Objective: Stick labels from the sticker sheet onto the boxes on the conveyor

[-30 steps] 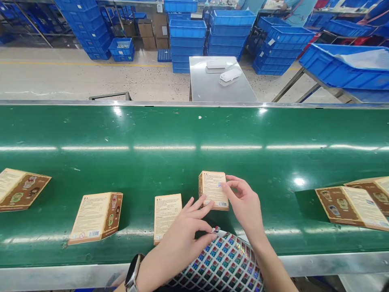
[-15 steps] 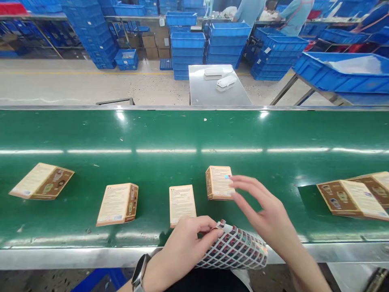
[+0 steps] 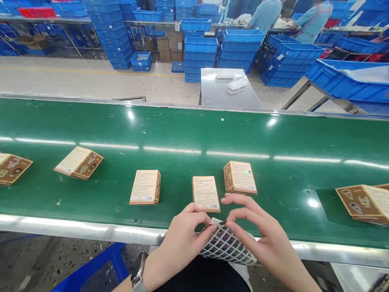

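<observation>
My left hand [image 3: 185, 239], with a watch at the wrist, pinches the edge of a curled sheet of stickers [image 3: 225, 245], small dark shiny squares on a white grid backing. My right hand [image 3: 258, 231] is at the top edge of that sheet, thumb and index finger closed on a small dark sticker [image 3: 224, 222]. Just beyond the hands lies one cream and brown box [image 3: 206, 194]. Up and to the right of it is another box [image 3: 240, 177], with a small shiny sticker [image 3: 248, 172] on its top face.
More boxes lie on the green conveyor belt [image 3: 170, 129]: one at left centre [image 3: 145, 187], one farther left [image 3: 79, 163], others at both ends. Metal rails edge the belt. Behind stand a metal table [image 3: 227, 91], stacked blue crates [image 3: 200, 56] and people in light-blue clothes [image 3: 266, 16].
My right hand has come back from the upper box to the sticker sheet and closed at its edge. The boxes appear farther right as the view has shifted and tilted.
</observation>
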A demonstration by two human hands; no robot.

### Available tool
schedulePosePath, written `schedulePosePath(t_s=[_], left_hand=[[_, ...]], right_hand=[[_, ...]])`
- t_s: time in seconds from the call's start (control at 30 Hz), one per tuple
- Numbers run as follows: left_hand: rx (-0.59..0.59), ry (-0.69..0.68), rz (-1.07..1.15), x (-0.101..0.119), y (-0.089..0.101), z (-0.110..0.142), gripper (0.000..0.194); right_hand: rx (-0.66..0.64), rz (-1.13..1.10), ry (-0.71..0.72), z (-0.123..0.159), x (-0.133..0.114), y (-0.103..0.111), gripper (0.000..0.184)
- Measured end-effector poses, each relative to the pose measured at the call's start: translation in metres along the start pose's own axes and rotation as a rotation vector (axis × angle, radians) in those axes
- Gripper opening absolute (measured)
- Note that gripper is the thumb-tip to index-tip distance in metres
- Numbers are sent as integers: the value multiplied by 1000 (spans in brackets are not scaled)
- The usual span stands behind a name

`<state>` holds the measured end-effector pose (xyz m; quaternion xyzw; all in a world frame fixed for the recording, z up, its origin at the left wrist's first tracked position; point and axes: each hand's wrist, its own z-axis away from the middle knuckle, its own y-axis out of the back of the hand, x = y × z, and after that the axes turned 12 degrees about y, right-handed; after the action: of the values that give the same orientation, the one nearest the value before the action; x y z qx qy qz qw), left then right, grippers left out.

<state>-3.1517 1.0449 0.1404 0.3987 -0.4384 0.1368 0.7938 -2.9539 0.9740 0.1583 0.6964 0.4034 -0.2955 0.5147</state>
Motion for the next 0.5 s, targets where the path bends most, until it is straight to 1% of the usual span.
schedulePosePath(t_s=[0.03, 0.1, 0.13, 0.2, 0.3, 0.5], left_hand=[[6, -61, -25, -7, 1, 0, 14], [-39, -172, -73, -19, 2, -1, 11], [-74, -202, -92, -24, 2, -1, 11], [-126, -205, -104, -32, 2, -2, 10], [-140, -196, -75, -35, -1, -4, 10], [-134, -211, -65, -34, -3, -4, 12]], right_hand=[[67, -91, -100, -2, 6, -5, 15], [220, -257, -288, -8, 23, -19, 20], [290, -320, -360, -11, 32, -26, 24], [385, -394, -453, -17, 46, -41, 30], [461, -414, -486, -21, 56, -54, 35], [525, -314, -494, -15, 52, -63, 35]])
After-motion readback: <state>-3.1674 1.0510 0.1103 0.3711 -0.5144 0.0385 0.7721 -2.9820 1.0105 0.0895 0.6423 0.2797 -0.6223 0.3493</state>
